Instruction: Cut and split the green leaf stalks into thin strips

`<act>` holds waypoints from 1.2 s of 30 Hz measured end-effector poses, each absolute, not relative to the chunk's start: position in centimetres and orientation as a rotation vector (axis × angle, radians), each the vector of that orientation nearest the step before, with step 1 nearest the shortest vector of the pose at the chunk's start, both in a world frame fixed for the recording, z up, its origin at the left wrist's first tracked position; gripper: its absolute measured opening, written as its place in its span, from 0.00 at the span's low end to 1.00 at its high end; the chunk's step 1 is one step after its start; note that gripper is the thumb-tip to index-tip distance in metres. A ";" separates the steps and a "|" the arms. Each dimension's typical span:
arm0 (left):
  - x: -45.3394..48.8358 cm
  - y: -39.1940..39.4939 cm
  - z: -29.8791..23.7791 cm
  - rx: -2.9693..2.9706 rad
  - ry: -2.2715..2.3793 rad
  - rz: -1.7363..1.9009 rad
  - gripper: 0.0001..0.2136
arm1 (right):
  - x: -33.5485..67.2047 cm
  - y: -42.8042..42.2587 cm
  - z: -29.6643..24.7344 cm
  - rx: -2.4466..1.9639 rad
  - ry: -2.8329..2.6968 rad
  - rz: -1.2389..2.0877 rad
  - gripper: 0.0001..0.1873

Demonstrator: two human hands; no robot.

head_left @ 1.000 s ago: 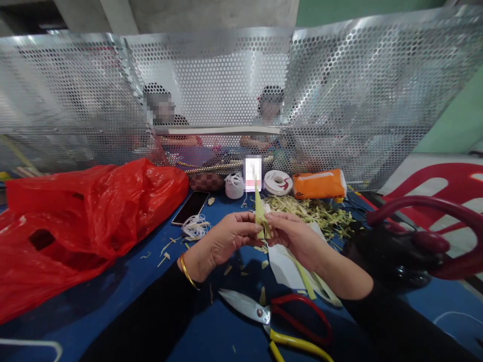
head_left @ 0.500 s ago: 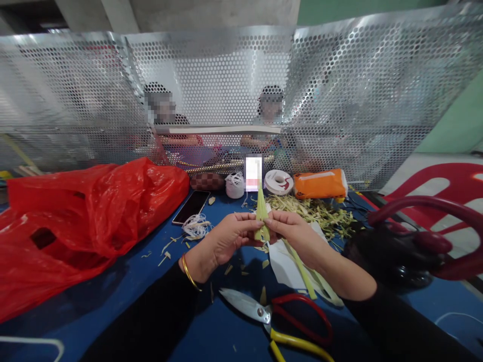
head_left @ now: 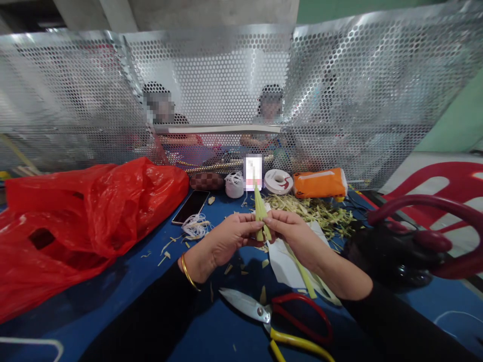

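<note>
A pale green folded leaf strip (head_left: 260, 213) stands upright between my two hands above the blue table (head_left: 211, 337). My left hand (head_left: 226, 239) pinches its left side with thumb and fingers closed; a gold bangle sits on that wrist. My right hand (head_left: 296, 234) pinches the right side, fingers closed on the same strip. Longer green strips (head_left: 307, 284) trail down under my right wrist over a white paper sheet (head_left: 283, 264). Scissors (head_left: 275, 317) with red and yellow handles lie on the table just below my hands.
A crumpled red plastic bag (head_left: 86, 216) fills the left. A phone (head_left: 190, 206), white string (head_left: 194, 226), thread spool (head_left: 234, 185), tape roll (head_left: 278, 182), orange packet (head_left: 320, 183) and leaf trimmings (head_left: 320, 211) lie behind. A dark handbag (head_left: 400, 246) stands right. Two people sit beyond the perforated metal screen (head_left: 377, 100).
Both hands stay pinched on the leaf strip; its tip has tilted slightly as the fingers work it. Nothing else on the table has moved.
</note>
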State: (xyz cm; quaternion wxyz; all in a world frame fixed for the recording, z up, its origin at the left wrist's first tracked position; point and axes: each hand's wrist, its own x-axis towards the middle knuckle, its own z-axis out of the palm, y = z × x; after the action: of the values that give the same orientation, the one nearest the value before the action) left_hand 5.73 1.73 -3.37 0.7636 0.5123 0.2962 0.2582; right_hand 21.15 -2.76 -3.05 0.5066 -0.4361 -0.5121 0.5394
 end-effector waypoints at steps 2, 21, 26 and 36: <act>5.8 1.6 -3.3 1.113 0.697 0.618 0.13 | 21.2 -2.8 -2.9 -1.079 -1.253 1.240 0.20; 6.0 1.3 -3.3 1.057 0.639 0.685 0.12 | 21.2 -2.8 -3.2 -1.063 -1.246 1.276 0.20; 6.0 1.3 -3.7 1.047 0.570 0.619 0.14 | 21.1 -2.7 -3.8 -1.002 -1.094 1.412 0.15; 5.2 1.6 -3.2 0.937 0.548 0.532 0.10 | 21.2 -2.9 -3.1 -0.907 -0.934 1.634 0.11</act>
State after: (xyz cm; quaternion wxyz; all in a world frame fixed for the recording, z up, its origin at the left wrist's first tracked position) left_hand 5.22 1.56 -3.25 0.8228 0.4404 0.2576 0.2503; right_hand 21.25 -2.90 -3.12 0.5024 -0.3753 -0.3864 0.6763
